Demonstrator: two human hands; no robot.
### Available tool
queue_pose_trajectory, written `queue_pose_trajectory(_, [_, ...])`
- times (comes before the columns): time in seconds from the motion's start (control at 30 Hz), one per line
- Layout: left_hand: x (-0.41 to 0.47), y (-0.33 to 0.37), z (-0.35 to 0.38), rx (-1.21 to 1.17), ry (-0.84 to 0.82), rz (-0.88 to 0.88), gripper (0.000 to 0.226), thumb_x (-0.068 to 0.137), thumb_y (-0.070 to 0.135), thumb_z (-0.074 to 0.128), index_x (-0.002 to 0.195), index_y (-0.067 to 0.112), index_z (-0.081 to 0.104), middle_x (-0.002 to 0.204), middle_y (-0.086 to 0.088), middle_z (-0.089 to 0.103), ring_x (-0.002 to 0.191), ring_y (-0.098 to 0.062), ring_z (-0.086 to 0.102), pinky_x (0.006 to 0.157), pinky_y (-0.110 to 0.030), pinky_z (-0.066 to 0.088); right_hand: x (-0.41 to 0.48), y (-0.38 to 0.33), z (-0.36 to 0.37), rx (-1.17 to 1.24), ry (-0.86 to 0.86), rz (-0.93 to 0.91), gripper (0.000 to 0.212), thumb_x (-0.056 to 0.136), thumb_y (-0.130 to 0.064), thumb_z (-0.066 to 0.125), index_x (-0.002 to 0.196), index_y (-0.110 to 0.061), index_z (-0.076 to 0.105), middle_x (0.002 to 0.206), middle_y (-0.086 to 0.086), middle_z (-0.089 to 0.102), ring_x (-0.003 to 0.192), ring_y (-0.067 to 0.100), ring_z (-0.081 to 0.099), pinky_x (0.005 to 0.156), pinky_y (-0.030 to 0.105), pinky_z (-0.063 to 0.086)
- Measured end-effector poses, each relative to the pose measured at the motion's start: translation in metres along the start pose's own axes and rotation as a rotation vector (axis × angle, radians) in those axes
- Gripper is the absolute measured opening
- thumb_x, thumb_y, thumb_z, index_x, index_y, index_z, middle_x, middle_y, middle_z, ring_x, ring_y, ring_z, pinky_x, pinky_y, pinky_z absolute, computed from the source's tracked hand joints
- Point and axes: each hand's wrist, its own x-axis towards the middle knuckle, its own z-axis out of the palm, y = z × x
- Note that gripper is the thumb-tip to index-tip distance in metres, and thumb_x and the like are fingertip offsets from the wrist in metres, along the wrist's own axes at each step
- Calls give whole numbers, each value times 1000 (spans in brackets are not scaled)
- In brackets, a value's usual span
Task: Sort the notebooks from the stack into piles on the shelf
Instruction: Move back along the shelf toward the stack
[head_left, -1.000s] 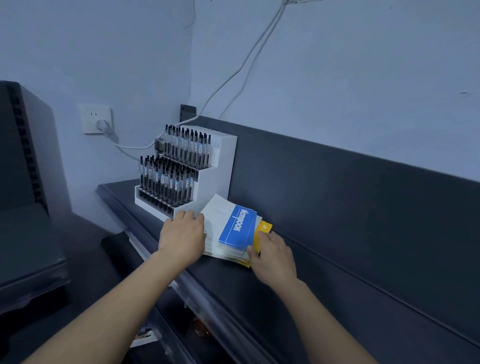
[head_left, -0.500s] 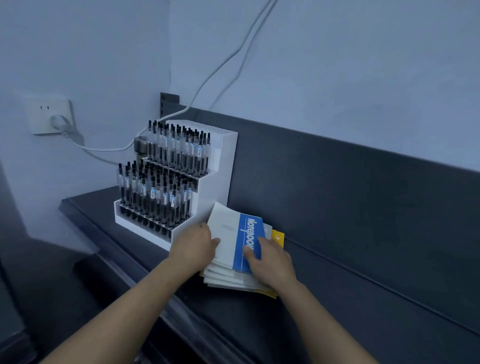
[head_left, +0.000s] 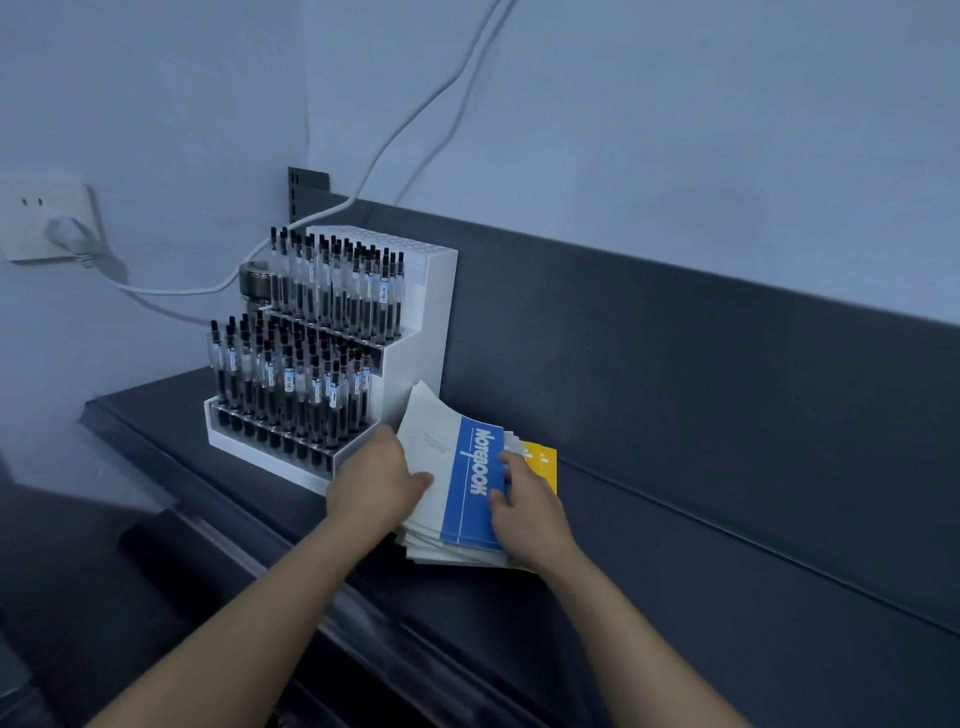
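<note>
A stack of thin notebooks (head_left: 441, 551) lies on the dark shelf (head_left: 649, 561), just right of a white pen rack. The top notebook (head_left: 470, 483) has a white left half and a blue right half printed "Notebook". A yellow notebook (head_left: 543, 460) sticks out at the stack's far right. My left hand (head_left: 371, 480) holds the stack's left edge, thumb on the top cover. My right hand (head_left: 527, 506) has its fingers curled round the right edge of the top notebooks, with the fingertips on the blue cover.
The white stepped pen rack (head_left: 415, 332) full of black pens stands against the stack's left side. A dark back panel (head_left: 701, 374) runs behind the shelf. A wall socket (head_left: 44, 221) with white cables is at the left. A lower ledge (head_left: 291, 561) runs below the shelf front.
The view has moved closer and leftward relative to the shelf. My right hand slid from beside the stack onto its right edge. My left hand's thumb came onto the top cover.
</note>
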Motion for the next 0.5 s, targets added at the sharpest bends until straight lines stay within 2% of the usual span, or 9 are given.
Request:
queue_pose_trajectory(0.13, [-7, -2, -8, -18, 27, 0, 36, 85, 37, 67, 109, 15, 52, 107, -2, 63, 98, -26, 60, 76, -38, 51, -13, 1, -8, 53, -19, 23, 55, 91, -1, 35, 142, -20, 31, 132, 3, 54, 118, 24, 51, 96, 39, 45])
queue_pose_trajectory(0.3, [-28, 5, -11, -69, 128, 31, 28, 91, 31, 60, 111, 12, 53, 109, -5, 56, 98, -26, 56, 79, -42, 50, -29, 2, -14, 113, -82, 29, 53, 92, 0, 36, 140, -21, 32, 138, -1, 50, 121, 21, 50, 95, 38, 48])
queue_pose_trajectory(0.5, [-53, 16, -16, -174, 195, 21, 16, 97, 28, 50, 104, 14, 46, 87, -4, 60, 74, -24, 56, 58, -33, 43, -43, 5, -20, 152, -73, 11, 43, 96, -8, 35, 137, -19, 37, 128, 1, 57, 112, 22, 55, 91, 38, 48])
